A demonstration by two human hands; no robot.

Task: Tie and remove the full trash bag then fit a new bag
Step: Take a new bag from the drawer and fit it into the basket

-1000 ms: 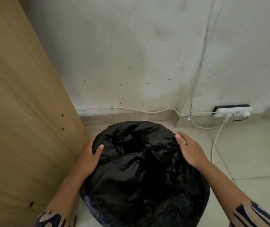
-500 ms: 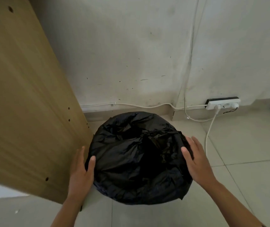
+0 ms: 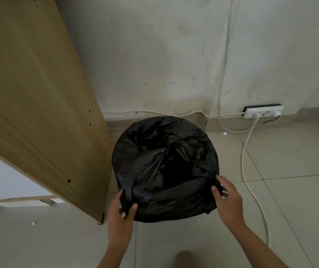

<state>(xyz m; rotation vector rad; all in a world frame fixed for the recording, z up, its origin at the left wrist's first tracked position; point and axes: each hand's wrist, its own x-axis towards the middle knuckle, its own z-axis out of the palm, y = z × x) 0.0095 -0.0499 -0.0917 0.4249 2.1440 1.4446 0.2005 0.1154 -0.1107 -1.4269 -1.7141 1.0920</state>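
Note:
A round bin lined with a black trash bag (image 3: 164,167) stands on the tiled floor near the wall. The bag's plastic is stretched over the rim and crumpled inward at the centre. My left hand (image 3: 121,215) pinches the bag's edge at the near left of the rim, thumb on top of the plastic. At the near right of the rim, my right hand (image 3: 226,200) grips the folded-over edge with its fingers curled on the plastic. The bin's own body is hidden under the bag.
A tall wooden panel (image 3: 34,103) leans close on the bin's left. A white power strip (image 3: 262,113) sits at the wall's base on the right, and its white cable (image 3: 244,157) runs across the floor beside my right arm. Tiled floor lies in front.
Both hands slid from the far sides of the rim toward the near edge and closed on the bag's plastic. The view pulled back and higher.

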